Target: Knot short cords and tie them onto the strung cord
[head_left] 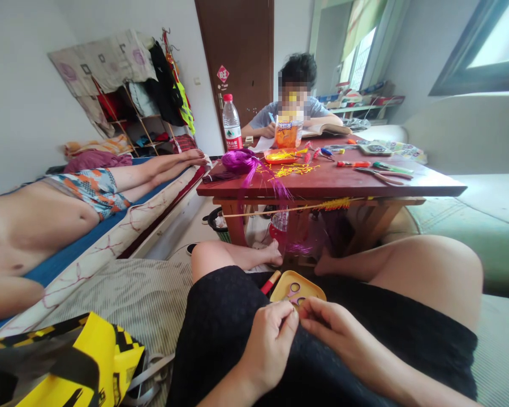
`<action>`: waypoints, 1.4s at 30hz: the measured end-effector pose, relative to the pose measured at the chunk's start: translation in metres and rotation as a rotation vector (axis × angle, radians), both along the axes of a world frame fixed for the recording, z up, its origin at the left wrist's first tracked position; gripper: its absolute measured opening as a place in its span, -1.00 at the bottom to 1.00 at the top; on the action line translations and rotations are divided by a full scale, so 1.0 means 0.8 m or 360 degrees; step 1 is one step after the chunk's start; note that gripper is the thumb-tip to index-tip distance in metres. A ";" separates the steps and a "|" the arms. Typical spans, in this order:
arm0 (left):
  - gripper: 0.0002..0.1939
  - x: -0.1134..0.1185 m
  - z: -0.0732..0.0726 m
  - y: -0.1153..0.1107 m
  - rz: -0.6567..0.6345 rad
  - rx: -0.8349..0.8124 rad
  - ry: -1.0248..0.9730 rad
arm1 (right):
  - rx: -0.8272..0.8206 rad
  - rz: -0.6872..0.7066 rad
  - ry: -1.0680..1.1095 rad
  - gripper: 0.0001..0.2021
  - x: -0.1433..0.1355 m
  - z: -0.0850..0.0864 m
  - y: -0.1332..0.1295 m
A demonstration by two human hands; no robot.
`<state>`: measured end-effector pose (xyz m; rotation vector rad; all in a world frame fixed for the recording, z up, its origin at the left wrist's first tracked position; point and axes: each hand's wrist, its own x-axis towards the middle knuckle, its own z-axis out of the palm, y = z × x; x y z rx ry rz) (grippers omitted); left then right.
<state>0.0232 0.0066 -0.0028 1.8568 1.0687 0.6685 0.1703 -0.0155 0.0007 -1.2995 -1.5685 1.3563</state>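
Observation:
My left hand (274, 339) and my right hand (328, 328) meet over my lap, thumbs and forefingers pinched together almost touching. Whatever is between the fingertips is too small to make out. Just beyond them, a yellow tray (313, 287) rests on the black cloth over my lap. Scissors (294, 289) with pinkish handles lie in this tray, partly hidden by my fingers. Against the tray's left side is a red stick-like item (271, 281) with a pale end.
Ahead stands a red-brown table (322, 180) bearing purple strands (246, 162), yellow pieces (294, 168), pliers (379, 176) and a water bottle (231, 121). Behind it a person (271, 116) writes. Another person lies on the bed at left. A yellow-black bag (93, 362) sits at lower left.

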 end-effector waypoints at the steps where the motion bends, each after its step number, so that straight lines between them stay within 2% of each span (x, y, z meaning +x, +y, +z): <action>1: -0.67 0.000 -0.001 0.001 0.0002 -0.0106 -0.0055 | 0.0029 -0.0018 -0.0042 -0.84 -0.001 0.001 0.000; 4: -0.66 0.003 -0.004 0.002 0.0030 -0.0245 -0.0149 | 0.0135 -0.0086 -0.0200 -0.84 -0.003 0.003 -0.001; 12: -0.65 0.008 -0.006 -0.001 0.0196 -0.0225 -0.0238 | 0.0427 -0.0192 -0.0406 -0.86 -0.008 -0.007 0.000; 14: -0.65 0.008 -0.005 0.002 0.0179 -0.0300 -0.0281 | 0.0496 -0.0170 -0.0451 -0.84 -0.008 -0.010 -0.001; 18: -0.70 0.003 -0.003 0.013 0.0006 -0.0641 -0.0431 | 0.0571 -0.0047 -0.0439 -0.80 -0.006 -0.012 -0.001; 21: -0.70 0.002 -0.001 0.019 -0.0056 -0.0665 -0.0415 | 0.0565 -0.0025 -0.0442 -0.80 -0.005 -0.012 -0.001; 31: -0.67 0.014 -0.014 0.013 0.0143 -0.0418 -0.0299 | 0.0339 -0.0005 -0.0309 -0.84 0.002 -0.002 0.001; 36: -0.66 0.020 -0.018 0.011 0.0167 -0.0423 -0.0337 | 0.0245 0.0022 -0.0183 -0.84 0.007 -0.001 -0.001; 42: -0.68 0.012 -0.006 0.006 0.0012 -0.0556 -0.0456 | 0.0237 -0.0022 -0.0117 -0.85 0.010 0.002 0.000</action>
